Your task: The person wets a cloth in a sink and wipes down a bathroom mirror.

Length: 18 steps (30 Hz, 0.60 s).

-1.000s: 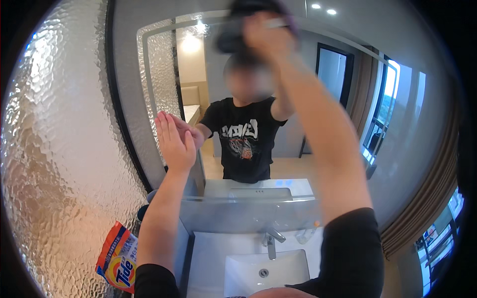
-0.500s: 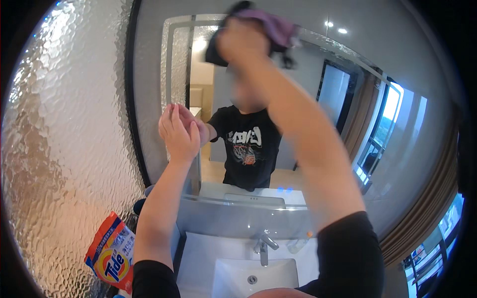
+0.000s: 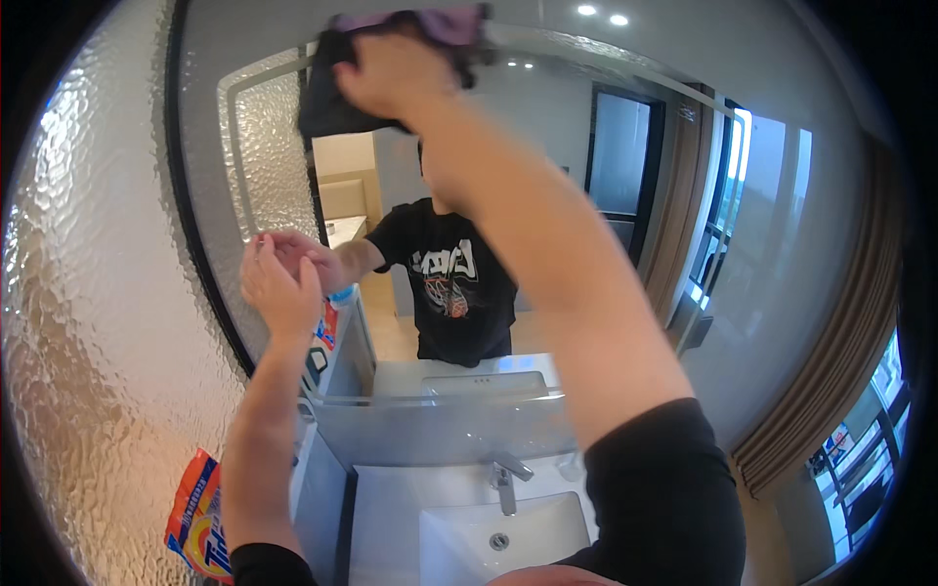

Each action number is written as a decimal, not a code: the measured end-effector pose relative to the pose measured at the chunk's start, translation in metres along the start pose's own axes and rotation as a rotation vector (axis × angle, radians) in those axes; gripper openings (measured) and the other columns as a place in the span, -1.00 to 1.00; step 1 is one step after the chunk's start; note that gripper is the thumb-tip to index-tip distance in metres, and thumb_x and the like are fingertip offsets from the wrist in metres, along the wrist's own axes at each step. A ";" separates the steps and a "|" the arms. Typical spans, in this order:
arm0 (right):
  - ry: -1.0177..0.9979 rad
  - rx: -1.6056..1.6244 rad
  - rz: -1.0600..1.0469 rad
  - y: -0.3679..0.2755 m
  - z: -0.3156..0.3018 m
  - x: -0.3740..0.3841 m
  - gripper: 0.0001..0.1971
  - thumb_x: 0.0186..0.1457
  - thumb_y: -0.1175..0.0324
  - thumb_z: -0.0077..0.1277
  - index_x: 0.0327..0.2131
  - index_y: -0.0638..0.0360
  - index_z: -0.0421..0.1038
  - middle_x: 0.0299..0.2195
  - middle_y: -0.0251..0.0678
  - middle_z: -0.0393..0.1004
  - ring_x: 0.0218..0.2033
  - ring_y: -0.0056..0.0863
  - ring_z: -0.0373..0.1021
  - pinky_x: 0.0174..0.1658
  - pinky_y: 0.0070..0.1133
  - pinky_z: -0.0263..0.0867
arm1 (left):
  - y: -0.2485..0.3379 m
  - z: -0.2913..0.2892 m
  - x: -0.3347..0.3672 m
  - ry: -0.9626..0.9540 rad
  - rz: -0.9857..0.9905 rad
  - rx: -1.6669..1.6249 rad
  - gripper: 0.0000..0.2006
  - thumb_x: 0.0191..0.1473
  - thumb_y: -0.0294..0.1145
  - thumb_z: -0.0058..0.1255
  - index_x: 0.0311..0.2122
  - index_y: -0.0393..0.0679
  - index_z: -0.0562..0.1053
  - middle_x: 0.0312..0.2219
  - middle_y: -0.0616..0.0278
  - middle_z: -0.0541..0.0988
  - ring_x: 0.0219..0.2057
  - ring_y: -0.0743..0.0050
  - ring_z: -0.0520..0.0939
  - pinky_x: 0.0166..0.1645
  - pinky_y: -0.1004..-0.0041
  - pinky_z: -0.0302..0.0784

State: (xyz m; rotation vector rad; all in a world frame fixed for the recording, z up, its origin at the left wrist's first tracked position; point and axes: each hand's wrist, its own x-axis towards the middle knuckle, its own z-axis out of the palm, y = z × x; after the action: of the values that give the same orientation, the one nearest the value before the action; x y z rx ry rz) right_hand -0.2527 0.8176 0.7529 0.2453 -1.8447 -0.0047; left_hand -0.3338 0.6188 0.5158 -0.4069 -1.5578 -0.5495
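My right hand is raised high and holds a black and purple cloth against the upper left part of a wall mirror. The cloth spreads out flat under the palm and covers part of the glass. Farther down, at the mirror's left edge, my left hand rests with its fingers stretched out and holds nothing. Its fingertips meet their own reflection on the glass.
Below the mirror is a white washbasin with a chrome faucet. An orange detergent bag stands beside my left forearm. Textured glass fills the left side; a brown curtain hangs at the right.
The view has shifted to the right, so the mirror lies farther left. My right hand and the cloth have moved left across the top of the mirror. My left hand stays at its edge.
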 end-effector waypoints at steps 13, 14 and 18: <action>0.202 -0.470 0.116 0.321 -0.080 -0.120 -0.52 0.12 0.18 -0.12 0.10 0.11 0.26 -0.18 0.07 0.48 -0.10 0.03 0.37 -0.05 -0.21 0.27 | 0.042 0.069 0.163 0.167 0.363 -0.104 -0.57 -0.03 -0.23 0.03 -0.05 -0.20 0.41 0.00 -0.04 0.41 0.04 -0.06 0.41 0.13 0.12 0.29; 0.201 -0.467 0.137 0.306 -0.063 -0.122 -0.52 0.12 0.17 -0.11 0.10 0.11 0.26 -0.19 0.07 0.48 -0.11 0.03 0.37 -0.06 -0.21 0.28 | 0.028 0.085 0.161 0.168 0.357 -0.115 -0.57 -0.03 -0.23 0.03 -0.05 -0.20 0.41 0.00 -0.04 0.41 0.04 -0.06 0.41 0.13 0.12 0.29; 0.314 -0.367 0.282 0.259 -0.040 -0.073 -0.52 0.14 0.05 -0.17 0.03 0.15 0.35 -0.21 0.05 0.50 -0.12 0.02 0.40 -0.06 -0.22 0.31 | -0.020 0.102 0.178 0.314 0.357 -0.058 -0.56 -0.01 -0.22 0.01 -0.02 -0.19 0.39 0.03 0.03 0.40 0.04 -0.05 0.41 0.12 0.13 0.29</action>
State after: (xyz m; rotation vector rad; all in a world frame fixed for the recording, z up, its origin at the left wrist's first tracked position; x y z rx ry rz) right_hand -0.2382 1.0883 0.7290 -0.2584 -1.5177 -0.1029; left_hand -0.4403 0.6481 0.6894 -0.5986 -1.1368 -0.3603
